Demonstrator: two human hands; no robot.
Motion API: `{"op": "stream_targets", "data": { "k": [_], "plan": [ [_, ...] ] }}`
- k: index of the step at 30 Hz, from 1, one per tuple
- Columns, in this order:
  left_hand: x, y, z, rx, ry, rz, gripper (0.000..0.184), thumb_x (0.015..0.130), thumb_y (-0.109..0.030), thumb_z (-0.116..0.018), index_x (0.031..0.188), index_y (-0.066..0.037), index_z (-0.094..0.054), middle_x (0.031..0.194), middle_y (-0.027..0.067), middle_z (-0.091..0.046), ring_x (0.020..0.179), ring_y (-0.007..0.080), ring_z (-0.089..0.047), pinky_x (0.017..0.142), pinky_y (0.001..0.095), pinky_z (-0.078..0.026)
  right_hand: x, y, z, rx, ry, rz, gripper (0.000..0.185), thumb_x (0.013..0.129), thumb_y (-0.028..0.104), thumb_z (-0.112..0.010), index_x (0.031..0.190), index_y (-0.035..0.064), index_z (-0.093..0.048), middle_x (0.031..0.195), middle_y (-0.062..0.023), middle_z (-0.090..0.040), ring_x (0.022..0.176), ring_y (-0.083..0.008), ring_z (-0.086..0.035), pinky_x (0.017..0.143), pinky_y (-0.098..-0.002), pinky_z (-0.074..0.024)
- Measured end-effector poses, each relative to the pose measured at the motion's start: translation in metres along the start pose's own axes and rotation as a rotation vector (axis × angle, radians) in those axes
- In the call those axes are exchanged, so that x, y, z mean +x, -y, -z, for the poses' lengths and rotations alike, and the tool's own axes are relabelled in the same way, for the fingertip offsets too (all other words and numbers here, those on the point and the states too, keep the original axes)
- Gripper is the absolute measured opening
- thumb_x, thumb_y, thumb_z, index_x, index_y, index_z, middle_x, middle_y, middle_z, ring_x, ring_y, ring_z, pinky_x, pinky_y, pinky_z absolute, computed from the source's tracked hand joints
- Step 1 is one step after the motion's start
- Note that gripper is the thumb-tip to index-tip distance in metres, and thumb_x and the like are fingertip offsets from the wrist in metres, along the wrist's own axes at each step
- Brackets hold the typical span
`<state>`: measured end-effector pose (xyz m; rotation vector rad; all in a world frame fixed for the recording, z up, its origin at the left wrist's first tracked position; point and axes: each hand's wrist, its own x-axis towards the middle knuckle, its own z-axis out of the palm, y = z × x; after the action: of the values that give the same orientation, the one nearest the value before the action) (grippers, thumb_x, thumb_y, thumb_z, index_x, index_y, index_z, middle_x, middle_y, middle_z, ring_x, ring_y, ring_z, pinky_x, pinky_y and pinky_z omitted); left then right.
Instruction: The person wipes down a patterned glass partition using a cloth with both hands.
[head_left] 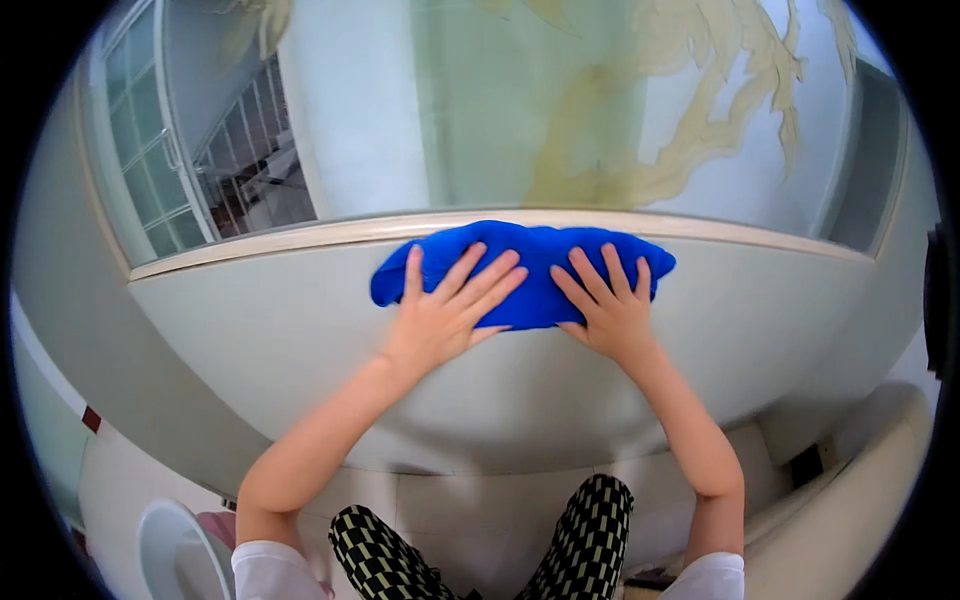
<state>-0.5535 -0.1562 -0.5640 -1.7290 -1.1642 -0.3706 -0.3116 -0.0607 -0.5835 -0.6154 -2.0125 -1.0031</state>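
A bright blue cloth (538, 275) lies spread against the pale wall panel (300, 340), its upper edge reaching the light wooden ledge (330, 236) below the glass. My left hand (445, 310) presses flat on the left half of the cloth, fingers stretched out and spread. On the right half rests my right hand (612, 305), also flat with its fingers apart. Neither hand's fingers are wrapped round the cloth. The palms hide parts of it.
Above the ledge is a glass pane (530, 110) with a yellowish branch-like pattern. A light-blue basin (170, 545) stands on the floor at the lower left, with something pink beside it. A beige padded piece of furniture (850, 500) stands at the right.
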Motion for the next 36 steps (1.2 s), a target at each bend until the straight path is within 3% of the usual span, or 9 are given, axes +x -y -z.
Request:
{"op": "stream_targets", "data": {
  "k": [7,16,23,31,36],
  "plan": [
    [0.016,0.005,0.014,-0.060,-0.044,-0.006,0.075,0.079,-0.061,-0.059,0.144,-0.029,-0.040,0.154,-0.0041,-0.031,0.143,0.0241,-0.025,0.104,0.0709,-0.014,0.010,-0.014,0.012,-0.008,0.040,0.006,0.079,0.064,0.050,-0.074,0.137,0.0333,-0.050,0.149,0.0042,-0.040,0.139,-0.0256,-0.032,0.107,-0.0582,-0.0201],
    [0.043,0.010,0.032,-0.133,-0.128,0.030,0.088,0.068,-0.054,-0.071,0.145,-0.028,-0.038,0.153,0.0011,-0.033,0.139,0.0266,-0.033,0.104,0.0646,-0.027,0.041,-0.027,0.042,0.039,-0.013,-0.016,0.075,0.065,0.040,-0.073,0.135,0.0227,-0.053,0.146,-0.0037,-0.045,0.135,-0.0273,-0.041,0.110,-0.0544,-0.0202],
    [0.061,0.014,0.036,-0.166,-0.148,0.027,0.087,0.069,-0.053,-0.073,0.145,-0.026,-0.039,0.151,0.0017,-0.036,0.139,0.0264,-0.034,0.105,0.0640,-0.027,0.060,-0.041,0.055,0.080,0.002,-0.018,0.071,0.068,0.037,-0.069,0.134,0.0173,-0.053,0.144,-0.0050,-0.047,0.133,-0.0281,-0.042,0.110,-0.0547,-0.0232],
    [0.075,0.017,0.037,-0.274,-0.202,0.051,0.081,0.074,-0.053,-0.070,0.143,-0.021,-0.042,0.149,0.0016,-0.038,0.139,0.0259,-0.033,0.105,0.0667,-0.026,0.070,-0.052,0.059,0.066,0.052,-0.037,0.072,0.071,0.040,-0.066,0.137,0.0144,-0.050,0.146,-0.0083,-0.044,0.135,-0.0335,-0.039,0.110,-0.0578,-0.0221],
    [0.085,0.022,0.047,-0.394,-0.226,0.069,0.074,0.079,-0.050,-0.067,0.142,-0.020,-0.043,0.149,0.0011,-0.039,0.140,0.0248,-0.032,0.105,0.0700,-0.020,0.077,-0.057,0.063,0.089,0.087,-0.084,0.068,0.081,0.041,-0.058,0.141,0.0126,-0.046,0.150,-0.0109,-0.038,0.140,-0.0354,-0.030,0.113,-0.0579,-0.0135]
  ]
}}
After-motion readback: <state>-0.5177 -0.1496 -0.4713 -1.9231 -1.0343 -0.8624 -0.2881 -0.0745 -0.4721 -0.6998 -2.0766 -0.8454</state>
